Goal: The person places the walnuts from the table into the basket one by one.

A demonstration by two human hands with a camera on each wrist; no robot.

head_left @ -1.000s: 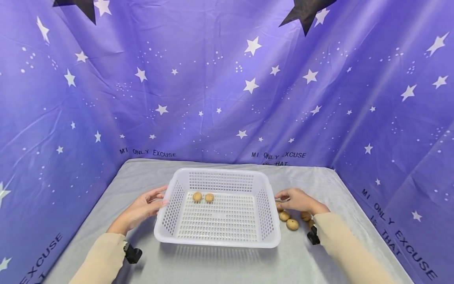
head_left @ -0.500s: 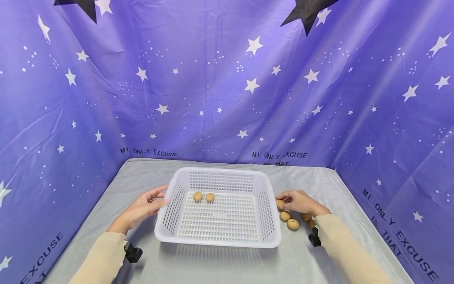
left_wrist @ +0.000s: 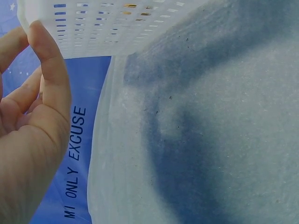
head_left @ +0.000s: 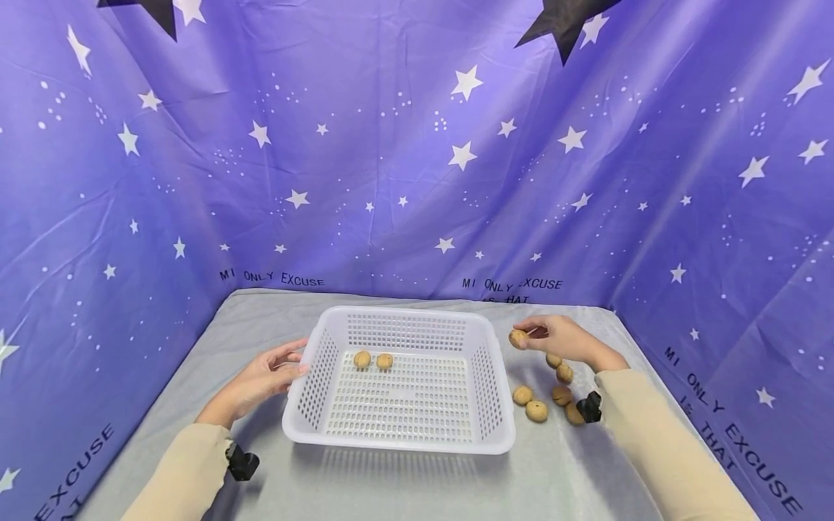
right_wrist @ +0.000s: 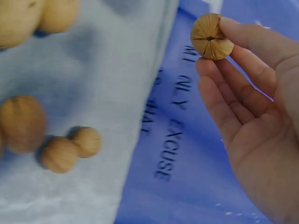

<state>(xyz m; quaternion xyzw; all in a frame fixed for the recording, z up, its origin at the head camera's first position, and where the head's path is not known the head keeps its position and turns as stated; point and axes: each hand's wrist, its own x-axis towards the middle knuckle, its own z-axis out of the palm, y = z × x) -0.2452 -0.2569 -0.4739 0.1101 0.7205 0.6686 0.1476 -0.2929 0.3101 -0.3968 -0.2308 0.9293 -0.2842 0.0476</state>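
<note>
My left hand (head_left: 260, 380) grips the left rim of a white perforated plastic basket (head_left: 404, 446). In the left wrist view the thumb (left_wrist: 50, 60) lies against the basket's rim (left_wrist: 27, 14). Two walnuts (head_left: 362, 359) sit inside the basket, near its back left. Right of the basket, my right hand (head_left: 565, 340) is raised and pinches a walnut (head_left: 517, 339) between thumb and fingertips. The right wrist view shows that walnut (right_wrist: 212, 37) with its seam towards the camera.
Several loose walnuts (head_left: 537, 411) lie on the grey cloth (head_left: 404, 492) between the basket and the right sleeve (head_left: 658, 427). A purple star-print curtain (head_left: 391, 181) encloses the table at the back and sides.
My right hand has lifted a walnut from beside the basket and moved up and away from me with it. More walnuts on the cloth are uncovered. My left hand stays put.
</note>
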